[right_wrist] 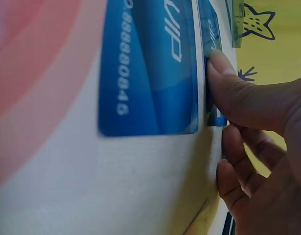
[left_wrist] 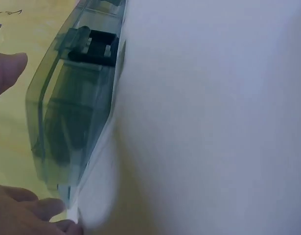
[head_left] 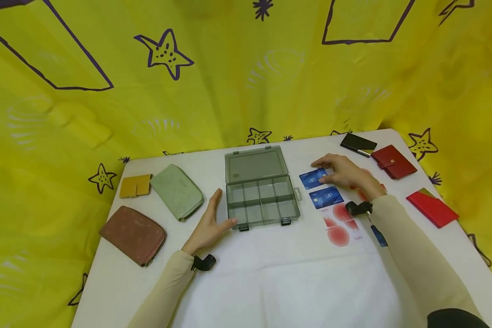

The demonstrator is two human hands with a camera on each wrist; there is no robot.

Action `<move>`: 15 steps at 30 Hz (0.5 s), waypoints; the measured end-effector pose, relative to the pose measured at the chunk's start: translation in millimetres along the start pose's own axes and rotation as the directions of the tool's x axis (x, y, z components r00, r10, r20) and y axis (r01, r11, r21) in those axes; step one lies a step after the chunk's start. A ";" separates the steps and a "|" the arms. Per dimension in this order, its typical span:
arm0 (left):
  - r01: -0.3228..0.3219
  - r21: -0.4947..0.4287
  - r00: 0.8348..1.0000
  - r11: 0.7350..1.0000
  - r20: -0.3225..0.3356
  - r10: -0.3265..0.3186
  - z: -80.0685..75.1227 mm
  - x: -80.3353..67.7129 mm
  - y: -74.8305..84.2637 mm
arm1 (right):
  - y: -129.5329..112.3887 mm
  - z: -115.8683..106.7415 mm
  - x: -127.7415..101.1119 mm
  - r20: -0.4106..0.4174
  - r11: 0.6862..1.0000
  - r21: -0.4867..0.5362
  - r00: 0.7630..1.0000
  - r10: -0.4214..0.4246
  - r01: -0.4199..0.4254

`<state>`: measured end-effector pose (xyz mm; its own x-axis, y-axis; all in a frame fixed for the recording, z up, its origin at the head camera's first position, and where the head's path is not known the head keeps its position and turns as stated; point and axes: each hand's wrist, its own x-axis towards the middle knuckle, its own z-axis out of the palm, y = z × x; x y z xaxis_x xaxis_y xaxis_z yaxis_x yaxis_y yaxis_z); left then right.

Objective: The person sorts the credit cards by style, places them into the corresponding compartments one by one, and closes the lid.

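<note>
An olive-tinted clear plastic box (head_left: 256,166) lies with its lid flipped back, its compartments bare. My left hand (head_left: 209,223) is at the box's left side, fingers spread, thumb tip by the near left corner; two black latches line the front edge. On the right, my right hand (head_left: 344,171) has its thumb on the upper blue VIP card (head_left: 309,178) and its fingers curled at that card's far edge. A second blue VIP card (right_wrist: 150,73) lies flat just nearer. Below it are cards with pink-red circles (head_left: 338,236), partly hidden by the right wrist.
Left of the box lie a yellow wallet (head_left: 134,186), a green wallet (head_left: 177,191) and a brown wallet (head_left: 133,234). To the right are a black card holder (head_left: 357,144), a dark red wallet (head_left: 393,161) and a bright red one (head_left: 432,209). Another blue card (head_left: 379,237) peeks out by the right sleeve.
</note>
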<state>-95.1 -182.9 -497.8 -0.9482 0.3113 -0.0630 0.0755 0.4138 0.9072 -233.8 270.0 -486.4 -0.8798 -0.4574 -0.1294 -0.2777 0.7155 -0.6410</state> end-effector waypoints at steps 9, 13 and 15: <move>0.043 0.044 0.999 0.998 -0.017 -0.043 16.2 5.4 -2.2 | -2.2 -3.8 -5.2 0.020 0.997 0.004 0.997 0.072 -0.072; 0.042 0.061 0.999 0.997 -0.025 -0.040 16.9 6.1 -2.7 | -0.9 -4.0 -9.7 -0.008 0.997 0.000 0.997 0.074 -0.074; 0.044 0.071 0.999 0.996 -0.024 -0.042 17.5 6.9 -3.8 | -0.4 -4.3 -11.8 -0.024 0.997 -0.007 0.997 0.072 -0.072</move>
<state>-96.5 -167.4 -508.9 -0.9578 0.2727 -0.0911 0.0557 0.4869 0.8717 -225.0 277.4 -481.4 -0.9067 -0.3916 -0.1569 -0.2159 0.7503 -0.6248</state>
